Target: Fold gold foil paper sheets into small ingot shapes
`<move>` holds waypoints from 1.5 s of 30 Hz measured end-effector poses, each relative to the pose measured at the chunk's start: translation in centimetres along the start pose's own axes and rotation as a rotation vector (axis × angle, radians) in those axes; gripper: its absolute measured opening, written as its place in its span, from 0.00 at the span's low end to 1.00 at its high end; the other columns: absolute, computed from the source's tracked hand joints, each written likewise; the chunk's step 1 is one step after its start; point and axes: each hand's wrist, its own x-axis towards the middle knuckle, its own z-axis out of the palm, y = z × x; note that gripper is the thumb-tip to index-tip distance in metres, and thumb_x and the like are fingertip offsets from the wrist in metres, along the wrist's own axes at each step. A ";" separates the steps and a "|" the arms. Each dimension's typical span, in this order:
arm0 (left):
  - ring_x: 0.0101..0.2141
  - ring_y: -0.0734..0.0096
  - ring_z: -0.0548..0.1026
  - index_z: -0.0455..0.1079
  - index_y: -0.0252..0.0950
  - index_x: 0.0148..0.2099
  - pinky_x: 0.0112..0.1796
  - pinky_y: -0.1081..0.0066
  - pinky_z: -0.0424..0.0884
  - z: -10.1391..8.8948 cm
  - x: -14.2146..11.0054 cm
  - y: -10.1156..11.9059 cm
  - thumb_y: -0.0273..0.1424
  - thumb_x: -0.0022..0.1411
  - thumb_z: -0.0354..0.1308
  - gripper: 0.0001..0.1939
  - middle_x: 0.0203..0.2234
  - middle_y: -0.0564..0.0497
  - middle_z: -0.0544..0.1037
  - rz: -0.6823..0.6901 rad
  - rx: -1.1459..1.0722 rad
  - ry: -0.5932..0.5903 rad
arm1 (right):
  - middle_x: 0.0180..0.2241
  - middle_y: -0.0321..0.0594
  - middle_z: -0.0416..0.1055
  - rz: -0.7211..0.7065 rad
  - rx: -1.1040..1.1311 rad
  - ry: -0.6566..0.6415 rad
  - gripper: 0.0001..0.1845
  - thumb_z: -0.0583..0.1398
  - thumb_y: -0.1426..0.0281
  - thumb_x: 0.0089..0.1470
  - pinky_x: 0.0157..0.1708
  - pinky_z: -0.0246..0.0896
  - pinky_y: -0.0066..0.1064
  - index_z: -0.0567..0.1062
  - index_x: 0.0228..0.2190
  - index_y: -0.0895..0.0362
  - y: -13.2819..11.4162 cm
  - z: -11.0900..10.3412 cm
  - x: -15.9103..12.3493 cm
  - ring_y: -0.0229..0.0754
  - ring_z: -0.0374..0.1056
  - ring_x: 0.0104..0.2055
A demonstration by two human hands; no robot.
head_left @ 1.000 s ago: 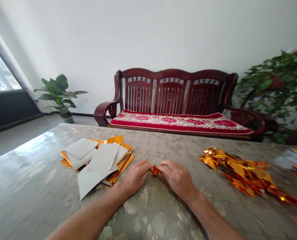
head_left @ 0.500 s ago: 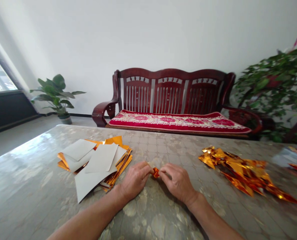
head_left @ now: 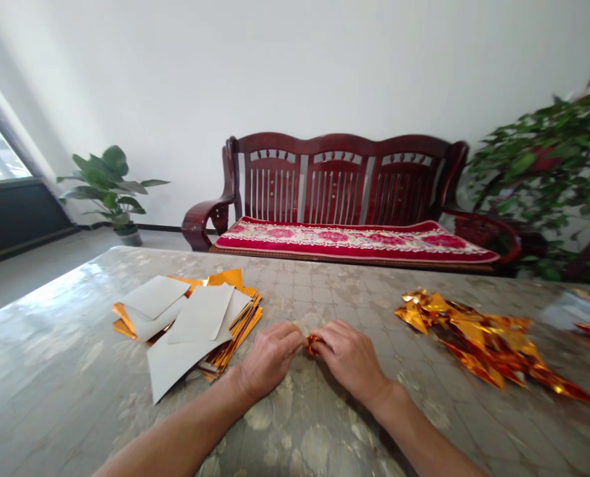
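Observation:
A small piece of shiny orange-gold foil paper (head_left: 312,345) is pinched between my two hands, low over the middle of the table. My left hand (head_left: 273,354) grips its left end with thumb and fingers closed. On the other side, my right hand (head_left: 350,358) holds the right end in a pinch, and its fingers hide much of the piece. Left of my hands lies a loose stack of foil paper sheets (head_left: 202,321), several with their pale backs up. Over to the right is a heap of folded gold foil pieces (head_left: 478,338), some pointed.
The table (head_left: 295,437) has a patterned, glossy cover. A clear plastic bag (head_left: 570,310) lies at its right edge. Behind the table stand a dark red wooden bench (head_left: 332,175) with a red floral cushion, a potted plant (head_left: 108,185) and a leafy plant (head_left: 557,165).
My right hand has shifted slightly and its fingers have closed further over the foil, so less of it shows. My left hand stays nearly in place.

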 end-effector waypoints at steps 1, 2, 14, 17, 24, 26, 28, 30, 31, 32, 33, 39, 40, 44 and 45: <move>0.35 0.70 0.71 0.71 0.36 0.36 0.37 0.73 0.66 0.0 0.0 0.0 0.27 0.71 0.45 0.14 0.31 0.48 0.75 -0.005 0.001 -0.001 | 0.29 0.37 0.74 -0.009 0.000 0.015 0.06 0.60 0.70 0.60 0.32 0.58 0.31 0.78 0.34 0.51 0.1 0.1 0.0 0.42 0.69 0.35; 0.34 0.70 0.71 0.71 0.36 0.36 0.37 0.73 0.66 -0.1 0.0 0.0 0.27 0.71 0.45 0.14 0.31 0.49 0.75 -0.008 0.002 -0.001 | 0.29 0.37 0.74 -0.015 0.001 0.027 0.07 0.59 0.70 0.60 0.32 0.58 0.31 0.78 0.34 0.51 0.1 0.1 0.0 0.42 0.69 0.35; 0.35 0.71 0.72 0.72 0.37 0.38 0.37 0.74 0.66 0.0 0.1 0.1 0.26 0.70 0.46 0.13 0.31 0.50 0.75 -0.060 -0.056 0.012 | 0.33 0.37 0.74 0.015 0.130 0.086 0.07 0.56 0.70 0.62 0.35 0.61 0.30 0.76 0.37 0.52 0.7 -0.1 0.1 0.41 0.70 0.37; 0.35 0.71 0.73 0.72 0.38 0.39 0.38 0.74 0.67 0.1 0.0 -0.3 0.26 0.70 0.47 0.12 0.32 0.51 0.75 -0.091 -0.072 0.035 | 0.38 0.41 0.74 -0.093 0.210 0.099 0.07 0.59 0.68 0.60 0.42 0.64 0.32 0.73 0.41 0.54 1.1 -0.8 0.1 0.42 0.70 0.41; 0.35 0.72 0.74 0.73 0.39 0.39 0.38 0.74 0.68 0.4 0.0 -0.5 0.26 0.70 0.48 0.12 0.32 0.51 0.76 -0.123 -0.077 0.050 | 0.38 0.40 0.75 -0.239 0.099 0.041 0.06 0.62 0.70 0.58 0.40 0.66 0.33 0.77 0.38 0.52 1.7 -0.4 -0.2 0.42 0.70 0.40; 0.36 0.72 0.75 0.74 0.39 0.40 0.39 0.74 0.69 0.3 0.1 -0.5 0.26 0.69 0.49 0.12 0.33 0.51 0.77 -0.116 -0.092 0.040 | 0.37 0.39 0.76 -0.239 0.123 0.059 0.08 0.59 0.71 0.61 0.39 0.67 0.32 0.78 0.40 0.52 1.7 -0.1 -0.2 0.41 0.71 0.39; 0.38 0.72 0.76 0.75 0.39 0.42 0.41 0.74 0.71 0.2 0.2 -0.4 0.27 0.70 0.50 0.11 0.36 0.51 0.79 -0.096 -0.112 0.030 | 0.37 0.40 0.77 -0.232 0.152 0.087 0.10 0.57 0.72 0.62 0.39 0.68 0.31 0.78 0.41 0.52 1.6 0.1 -0.2 0.40 0.72 0.39; 0.41 0.71 0.77 0.75 0.40 0.45 0.43 0.73 0.71 0.1 0.3 -0.4 0.28 0.70 0.51 0.11 0.40 0.50 0.80 -0.070 -0.117 0.030 | 0.37 0.40 0.77 -0.224 0.169 0.114 0.11 0.57 0.73 0.62 0.38 0.69 0.30 0.79 0.40 0.52 1.4 0.1 -0.1 0.40 0.72 0.39; 0.42 0.71 0.77 0.76 0.40 0.46 0.44 0.72 0.72 0.1 0.3 -0.4 0.29 0.70 0.51 0.12 0.41 0.50 0.80 -0.054 -0.113 0.036 | 0.36 0.40 0.77 -0.223 0.174 0.124 0.12 0.56 0.74 0.62 0.38 0.69 0.30 0.79 0.40 0.52 1.4 0.1 -0.1 0.40 0.72 0.39; 0.42 0.71 0.78 0.76 0.41 0.47 0.45 0.72 0.72 0.1 0.3 -0.4 0.29 0.70 0.51 0.12 0.42 0.50 0.81 -0.039 -0.106 0.045 | 0.36 0.40 0.77 -0.224 0.177 0.133 0.12 0.56 0.74 0.62 0.38 0.69 0.30 0.79 0.40 0.52 1.3 0.1 -0.1 0.40 0.72 0.39; 0.42 0.71 0.78 0.76 0.41 0.47 0.45 0.72 0.73 0.1 0.3 -0.4 0.29 0.70 0.51 0.12 0.42 0.50 0.81 -0.029 -0.099 0.056 | 0.36 0.40 0.77 -0.222 0.180 0.142 0.12 0.56 0.75 0.62 0.38 0.69 0.30 0.79 0.40 0.52 1.2 0.1 -0.1 0.40 0.72 0.38; 0.40 0.71 0.79 0.77 0.41 0.45 0.43 0.71 0.74 0.2 0.2 -0.5 0.28 0.68 0.53 0.11 0.40 0.51 0.82 -0.046 -0.124 0.109 | 0.36 0.40 0.78 -0.189 0.235 0.186 0.12 0.57 0.74 0.62 0.37 0.70 0.30 0.80 0.39 0.53 1.0 0.5 -0.3 0.40 0.73 0.37; 0.40 0.71 0.79 0.77 0.41 0.44 0.43 0.71 0.74 0.3 0.2 -0.5 0.27 0.68 0.53 0.11 0.39 0.51 0.82 -0.056 -0.142 0.116 | 0.36 0.40 0.78 -0.187 0.244 0.197 0.12 0.57 0.74 0.61 0.37 0.70 0.30 0.80 0.39 0.52 1.0 0.6 -0.3 0.40 0.73 0.37; 0.38 0.71 0.79 0.78 0.41 0.42 0.42 0.71 0.74 0.5 0.3 -0.4 0.25 0.65 0.54 0.12 0.36 0.51 0.83 -0.113 -0.199 0.127 | 0.36 0.41 0.78 -0.183 0.273 0.232 0.12 0.57 0.75 0.61 0.37 0.70 0.31 0.80 0.40 0.52 0.9 1.0 -0.4 0.40 0.74 0.37; 0.38 0.70 0.79 0.78 0.41 0.42 0.42 0.71 0.74 0.5 0.3 -0.4 0.24 0.65 0.55 0.12 0.36 0.52 0.83 -0.127 -0.208 0.127 | 0.37 0.41 0.78 -0.181 0.282 0.235 0.12 0.57 0.75 0.61 0.37 0.70 0.31 0.80 0.40 0.52 0.9 1.1 -0.4 0.40 0.74 0.37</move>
